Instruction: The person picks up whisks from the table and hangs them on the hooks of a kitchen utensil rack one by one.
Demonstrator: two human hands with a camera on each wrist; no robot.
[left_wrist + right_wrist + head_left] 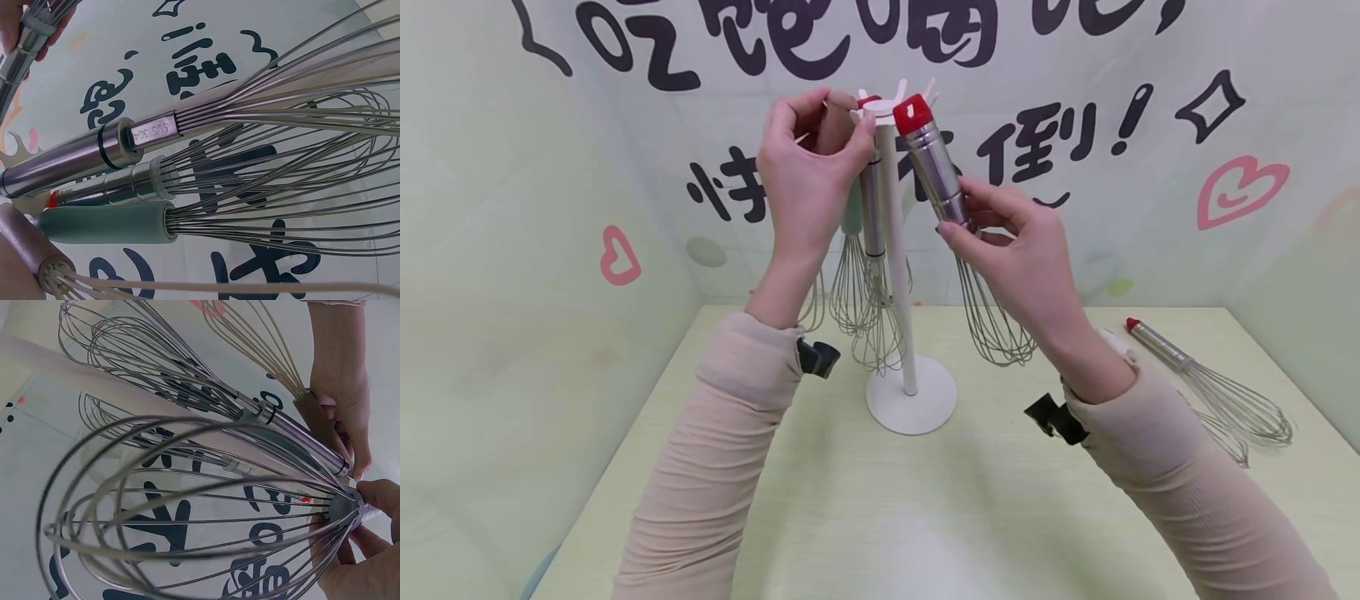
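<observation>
My left hand [805, 171] is raised beside the top of a white stand [895, 250] and grips a whisk by its brown handle [314, 414]. My right hand [1022, 246] pinches a steel whisk [934, 167] low on its handle, to the right of the stand. Its red cap is tilted up close to the stand's hooks, and its wires hang down. From the hooks hang a teal-handled whisk [106, 225], a plain steel whisk [69, 159] and a red-capped steel whisk [103, 189]. How the brown handle meets its hook is hidden by my left fingers.
The stand's round base [917, 421] rests on the pale table [880, 517]. At the right lies another red-capped whisk [1165, 346], with a second whisk [1221, 429] partly covered by my right forearm. A printed backdrop [1150, 250] rises behind.
</observation>
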